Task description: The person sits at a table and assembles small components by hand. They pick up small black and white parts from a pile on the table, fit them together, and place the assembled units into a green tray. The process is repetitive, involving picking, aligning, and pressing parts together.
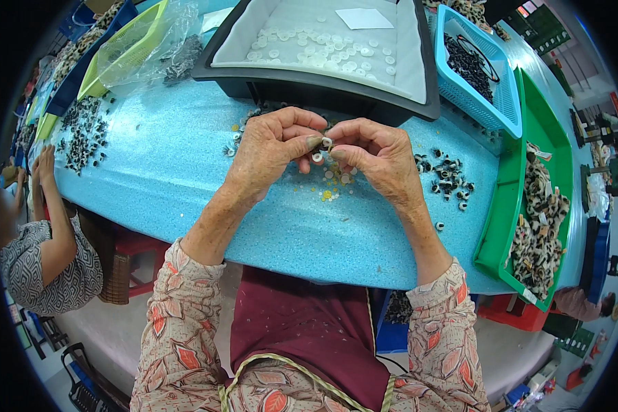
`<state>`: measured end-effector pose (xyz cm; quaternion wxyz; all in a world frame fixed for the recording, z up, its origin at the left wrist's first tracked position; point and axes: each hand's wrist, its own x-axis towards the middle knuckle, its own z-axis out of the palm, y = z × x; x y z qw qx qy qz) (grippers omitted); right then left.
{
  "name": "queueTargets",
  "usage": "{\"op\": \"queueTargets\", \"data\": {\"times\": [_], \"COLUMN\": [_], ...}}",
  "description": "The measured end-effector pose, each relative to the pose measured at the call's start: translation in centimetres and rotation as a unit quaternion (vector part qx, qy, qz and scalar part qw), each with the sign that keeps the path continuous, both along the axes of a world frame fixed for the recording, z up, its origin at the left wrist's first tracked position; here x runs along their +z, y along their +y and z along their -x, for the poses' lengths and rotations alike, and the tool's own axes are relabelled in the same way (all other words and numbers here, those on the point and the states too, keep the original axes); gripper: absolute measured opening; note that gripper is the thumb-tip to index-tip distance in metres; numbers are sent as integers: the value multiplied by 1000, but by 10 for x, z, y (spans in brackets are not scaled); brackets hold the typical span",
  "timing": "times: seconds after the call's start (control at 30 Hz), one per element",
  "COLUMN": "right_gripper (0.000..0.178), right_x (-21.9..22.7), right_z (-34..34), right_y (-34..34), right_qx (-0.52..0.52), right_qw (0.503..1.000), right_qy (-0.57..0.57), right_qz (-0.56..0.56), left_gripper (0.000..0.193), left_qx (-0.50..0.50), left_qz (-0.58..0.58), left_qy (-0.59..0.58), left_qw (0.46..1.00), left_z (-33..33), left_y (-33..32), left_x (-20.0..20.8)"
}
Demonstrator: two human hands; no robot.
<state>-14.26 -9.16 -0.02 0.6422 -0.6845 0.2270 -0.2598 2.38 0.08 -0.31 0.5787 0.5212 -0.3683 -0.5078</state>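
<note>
Over the blue tabletop, my two hands meet fingertip to fingertip. My left hand is closed, pinching a small white round plastic piece between thumb and forefinger. Thumb and fingers of my right hand are closed at the same spot; what exactly they grip is too small and partly hidden. Another white disc shows just under the left fingertips. Below and behind the fingers lie scattered small white and yellow bits. To the right is a loose group of black-and-white small parts.
A black tray with white discs stands ahead. At right are a light blue basket of black parts and a green bin of spotted plush pieces. More small parts and a seated co-worker are at left.
</note>
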Motion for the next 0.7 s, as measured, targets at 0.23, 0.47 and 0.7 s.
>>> {"op": "queueTargets", "data": {"times": [0.23,0.47,0.7], "right_gripper": [16,20,20], "right_x": [3,3,-1], "right_z": [-1,2,4], "right_y": [2,-1,-8], "right_qx": [16,5,-20], "right_qw": [1000,1000,1000], "right_qy": [20,23,15], "right_qz": [-7,-17,-16], "left_gripper": [19,17,18], "left_qx": [12,35,37], "left_qz": [-4,4,-1], "left_qy": [-36,-32,0], "left_qw": [999,999,999], "left_z": [0,1,-1], "left_y": [1,0,0], "left_x": [-2,-1,-2]}}
